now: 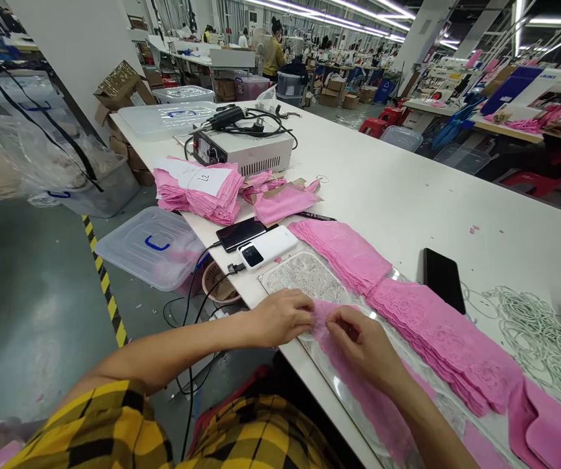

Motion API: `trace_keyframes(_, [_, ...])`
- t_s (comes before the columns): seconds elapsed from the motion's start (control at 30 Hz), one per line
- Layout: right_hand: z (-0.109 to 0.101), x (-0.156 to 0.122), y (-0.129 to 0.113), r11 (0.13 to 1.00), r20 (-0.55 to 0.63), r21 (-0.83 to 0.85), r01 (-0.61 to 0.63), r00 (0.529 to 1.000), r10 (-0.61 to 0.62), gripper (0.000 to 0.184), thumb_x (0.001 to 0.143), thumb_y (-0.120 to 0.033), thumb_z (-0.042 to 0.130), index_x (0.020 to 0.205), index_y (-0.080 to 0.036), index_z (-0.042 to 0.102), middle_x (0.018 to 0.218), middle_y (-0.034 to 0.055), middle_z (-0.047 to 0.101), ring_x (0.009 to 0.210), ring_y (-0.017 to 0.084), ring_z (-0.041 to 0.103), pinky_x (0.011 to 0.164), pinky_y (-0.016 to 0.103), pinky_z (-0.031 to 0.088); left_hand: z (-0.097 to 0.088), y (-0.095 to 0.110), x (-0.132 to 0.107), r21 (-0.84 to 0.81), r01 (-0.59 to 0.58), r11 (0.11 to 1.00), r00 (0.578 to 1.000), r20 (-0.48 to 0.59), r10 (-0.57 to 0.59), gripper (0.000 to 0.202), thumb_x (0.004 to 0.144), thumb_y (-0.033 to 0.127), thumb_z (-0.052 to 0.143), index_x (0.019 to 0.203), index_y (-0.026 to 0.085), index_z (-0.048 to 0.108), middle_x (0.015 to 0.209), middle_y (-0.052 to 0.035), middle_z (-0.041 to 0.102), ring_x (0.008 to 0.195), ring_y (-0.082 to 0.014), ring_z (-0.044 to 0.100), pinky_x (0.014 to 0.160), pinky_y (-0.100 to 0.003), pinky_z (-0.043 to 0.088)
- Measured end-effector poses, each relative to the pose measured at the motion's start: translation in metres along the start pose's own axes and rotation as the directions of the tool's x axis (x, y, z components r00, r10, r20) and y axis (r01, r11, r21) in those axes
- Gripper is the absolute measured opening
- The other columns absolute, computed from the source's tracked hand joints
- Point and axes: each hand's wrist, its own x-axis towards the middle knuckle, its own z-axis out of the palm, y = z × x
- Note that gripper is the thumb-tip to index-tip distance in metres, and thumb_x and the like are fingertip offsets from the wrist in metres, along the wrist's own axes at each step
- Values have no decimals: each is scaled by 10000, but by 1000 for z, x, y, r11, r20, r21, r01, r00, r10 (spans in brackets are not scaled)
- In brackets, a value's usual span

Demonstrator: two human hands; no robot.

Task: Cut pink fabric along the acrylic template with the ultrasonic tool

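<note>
Two hands at one end of a lace strip

The left hand [285, 318] has its fingertips drawn together on the end of the pink lace strip [358, 397]. The right hand [361, 335] curls its thumb and forefinger close over the same end; whether they grip it, I cannot tell. From these fingertips the strip runs back beneath the right forearm, towards the body. If the fingers pull unevenly, the thin lace could pucker or skew.

Just beyond the fingertips lies a patterned plate [304, 277]. To their right, a row of stacked lace pieces [449, 339] lies close to the right forearm; a sideways brush could spread its layers.

Past the left fingers, near the table edge, sits a white power bank [271, 246]. Its cable drops beside the left forearm, so a snag there could drag it off. Farther right of the fingers are a black phone [444, 280] and tangled cord [537, 335].
</note>
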Motion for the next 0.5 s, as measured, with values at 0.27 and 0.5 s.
trace_keyframes(0.27, [-6, -79, -10, 988, -162, -138, 72, 982, -94, 284, 911, -163, 488, 1126, -209, 667, 1028, 84, 704, 926, 170, 676, 808, 290, 568, -10, -4, -2, 29, -141, 990, 981, -128, 144, 239, 990, 234, 476, 1113, 158, 667, 1174, -124, 671, 1090, -235, 623, 944, -376, 512])
trace_keyframes(0.5, [-39, -138, 34, 976, -535, -142, -165, 842, 65, 210, 899, -246, 528, 1017, -252, 702, 972, 49, 734, 901, 175, 692, 806, 312, 581, -7, -10, 19, 46, -222, 974, 962, -156, 226, 249, 1006, 287, 455, 1097, 244, 683, 1142, -64, 684, 1042, -204, 642, 897, -327, 522])
